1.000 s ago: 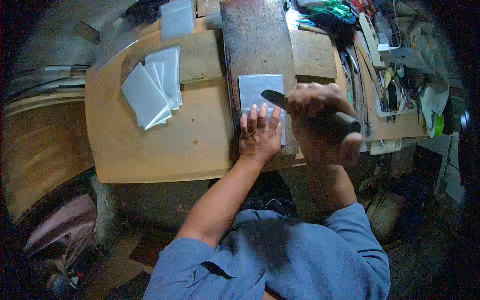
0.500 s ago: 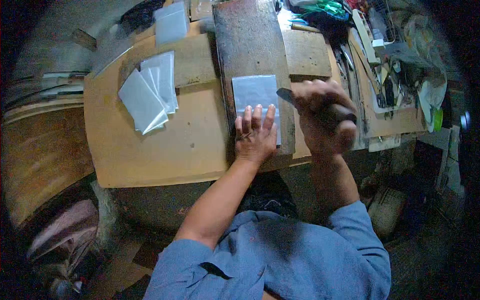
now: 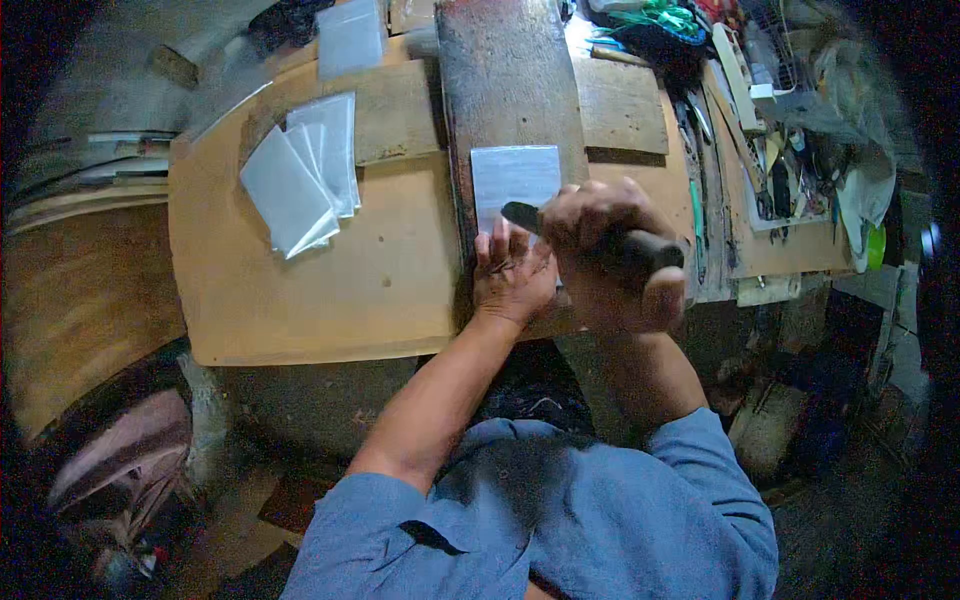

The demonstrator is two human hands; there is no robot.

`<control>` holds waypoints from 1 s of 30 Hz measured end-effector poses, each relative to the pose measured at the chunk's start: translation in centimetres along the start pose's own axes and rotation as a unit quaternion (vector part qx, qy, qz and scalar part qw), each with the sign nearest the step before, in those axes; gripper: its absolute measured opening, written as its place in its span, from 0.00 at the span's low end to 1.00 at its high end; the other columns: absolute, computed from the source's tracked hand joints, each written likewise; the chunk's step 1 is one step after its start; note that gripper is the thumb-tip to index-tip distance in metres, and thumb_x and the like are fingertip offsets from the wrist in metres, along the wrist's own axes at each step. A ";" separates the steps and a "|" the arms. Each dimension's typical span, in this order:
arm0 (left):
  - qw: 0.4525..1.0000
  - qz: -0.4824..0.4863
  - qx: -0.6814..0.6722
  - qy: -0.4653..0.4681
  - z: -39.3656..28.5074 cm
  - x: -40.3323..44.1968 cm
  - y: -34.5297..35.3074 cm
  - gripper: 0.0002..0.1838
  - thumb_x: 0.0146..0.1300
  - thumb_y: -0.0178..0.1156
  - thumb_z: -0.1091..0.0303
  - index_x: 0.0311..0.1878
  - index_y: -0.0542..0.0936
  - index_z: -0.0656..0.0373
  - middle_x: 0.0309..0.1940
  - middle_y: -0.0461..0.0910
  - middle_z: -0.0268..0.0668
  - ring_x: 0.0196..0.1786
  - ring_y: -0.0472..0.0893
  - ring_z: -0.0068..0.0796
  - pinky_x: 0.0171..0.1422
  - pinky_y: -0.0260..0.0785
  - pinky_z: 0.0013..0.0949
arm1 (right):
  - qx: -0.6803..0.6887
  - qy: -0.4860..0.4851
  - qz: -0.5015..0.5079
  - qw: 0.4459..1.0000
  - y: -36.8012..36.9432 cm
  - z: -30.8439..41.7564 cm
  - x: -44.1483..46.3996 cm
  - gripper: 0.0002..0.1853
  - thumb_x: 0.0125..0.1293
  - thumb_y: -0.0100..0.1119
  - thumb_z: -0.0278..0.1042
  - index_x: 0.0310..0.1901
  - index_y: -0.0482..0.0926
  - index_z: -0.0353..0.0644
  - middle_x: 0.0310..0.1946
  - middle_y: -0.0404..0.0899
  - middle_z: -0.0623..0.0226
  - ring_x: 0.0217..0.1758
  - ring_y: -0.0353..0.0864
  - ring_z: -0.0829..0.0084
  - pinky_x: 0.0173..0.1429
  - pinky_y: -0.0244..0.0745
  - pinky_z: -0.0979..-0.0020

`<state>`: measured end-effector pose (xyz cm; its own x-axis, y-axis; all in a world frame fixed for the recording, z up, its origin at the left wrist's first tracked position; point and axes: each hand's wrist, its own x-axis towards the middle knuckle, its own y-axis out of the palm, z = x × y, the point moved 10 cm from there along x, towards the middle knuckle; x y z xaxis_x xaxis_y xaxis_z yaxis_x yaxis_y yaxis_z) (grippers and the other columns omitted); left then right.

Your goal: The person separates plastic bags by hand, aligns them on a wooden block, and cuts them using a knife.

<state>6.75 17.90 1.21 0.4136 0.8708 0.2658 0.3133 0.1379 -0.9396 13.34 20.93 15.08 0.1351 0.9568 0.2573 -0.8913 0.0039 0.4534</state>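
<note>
The right hand (image 3: 615, 260) is closed in a fist around a dark tool (image 3: 520, 214), its narrow tip projecting to the left and its thick, blunt end emerging to the right. The left hand (image 3: 513, 282) lies palm down, fingers extended and slightly spread, pressing on the near part of a translucent plastic sheet (image 3: 515, 172). The tool's tip stands over the fingertips of the left hand; from this overhead angle, and with some blur, it cannot be determined whether it touches the sheet or hovers above it.

The sheet rests on a dark, worn plank (image 3: 510, 80), which runs from the near edge of the table (image 3: 330, 315) toward the far side. A pale wooden board (image 3: 400, 115) lies to the left of the plank, and a second wooden board (image 3: 622, 112) to its right.

On the left, several similar plastic sleeves (image 3: 290, 195) are fanned out, overlapping. Farther off, another plastic sleeve (image 3: 350, 40) lies near the far edge.

To the right are a white power strip (image 3: 735, 75) and, just beside it, a pale tray (image 3: 790, 222) containing assorted small tools. Tangled green strands (image 3: 655, 18) are at the far right. A bright green item (image 3: 877, 246) sits at the right end.
</note>
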 end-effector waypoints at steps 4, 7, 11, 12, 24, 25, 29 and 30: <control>0.998 -0.025 -0.059 -0.005 0.1 -0.7 -0.2 0.21 0.56 0.52 0.52 0.48 0.79 0.52 0.49 0.67 0.44 0.56 0.60 0.47 0.59 0.53 0.48 | 0.051 -0.045 0.014 0.998 2.5 1.2 -0.2 0.38 0.52 0.54 0.74 0.31 0.67 0.35 0.25 0.65 0.63 0.29 0.65 0.68 0.40 0.63 0.64; 0.995 -0.047 -0.083 -0.023 0.8 -1.0 -0.7 0.20 0.56 0.53 0.53 0.47 0.79 0.53 0.48 0.66 0.44 0.57 0.59 0.46 0.59 0.53 0.48 | -0.016 0.001 0.035 0.999 1.1 -3.0 0.4 0.39 0.52 0.56 0.73 0.33 0.69 0.33 0.25 0.66 0.63 0.29 0.65 0.68 0.39 0.62 0.64; 0.999 -0.009 -0.047 -0.002 0.1 -0.7 0.1 0.17 0.55 0.53 0.54 0.44 0.79 0.52 0.48 0.66 0.44 0.58 0.60 0.45 0.59 0.53 0.48 | 0.046 0.005 0.052 0.998 0.4 -2.4 0.1 0.39 0.52 0.60 0.68 0.39 0.72 0.30 0.33 0.69 0.60 0.36 0.67 0.66 0.43 0.63 0.63; 1.000 0.009 -0.026 0.006 0.0 -0.4 0.4 0.16 0.55 0.53 0.54 0.42 0.79 0.52 0.48 0.66 0.44 0.59 0.60 0.45 0.59 0.53 0.49 | 0.047 -0.010 0.040 0.998 0.6 -1.4 0.0 0.39 0.52 0.60 0.68 0.39 0.72 0.29 0.34 0.69 0.61 0.36 0.67 0.66 0.43 0.63 0.63; 1.000 -0.028 -0.007 -0.006 0.2 -0.5 0.4 0.18 0.55 0.60 0.54 0.49 0.74 0.44 0.51 0.67 0.38 0.60 0.62 0.42 0.59 0.54 0.48 | 0.011 -0.032 0.013 0.999 -1.5 -0.1 -0.1 0.35 0.56 0.57 0.66 0.41 0.73 0.32 0.29 0.61 0.67 0.31 0.62 0.68 0.39 0.61 0.64; 0.999 -0.032 -0.010 -0.003 0.0 -0.5 0.5 0.19 0.54 0.60 0.54 0.50 0.73 0.43 0.51 0.67 0.37 0.60 0.62 0.42 0.59 0.54 0.48 | -0.035 -0.012 -0.030 0.999 -2.8 -1.0 -0.4 0.35 0.56 0.56 0.67 0.41 0.73 0.33 0.29 0.61 0.67 0.31 0.62 0.68 0.38 0.60 0.64; 0.998 -0.061 0.018 0.001 -0.1 -0.3 -0.3 0.17 0.55 0.60 0.53 0.47 0.76 0.45 0.53 0.66 0.35 0.58 0.63 0.41 0.56 0.56 0.47 | 0.081 -0.056 -0.012 0.995 -3.1 -0.4 0.4 0.37 0.55 0.57 0.68 0.41 0.73 0.32 0.28 0.62 0.67 0.31 0.62 0.69 0.35 0.59 0.67; 0.998 -0.060 0.019 0.000 0.0 -0.3 -0.3 0.17 0.55 0.60 0.53 0.47 0.76 0.45 0.53 0.66 0.35 0.58 0.63 0.41 0.56 0.56 0.47 | 0.077 -0.065 0.006 0.995 -2.8 0.4 0.1 0.37 0.55 0.57 0.68 0.42 0.73 0.32 0.29 0.62 0.67 0.31 0.62 0.69 0.36 0.60 0.66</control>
<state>6.57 17.60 1.45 0.3757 0.8468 0.3766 0.3277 0.2588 -0.9086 15.98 20.87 14.17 0.1881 0.9110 0.3670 -0.8174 -0.0619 0.5727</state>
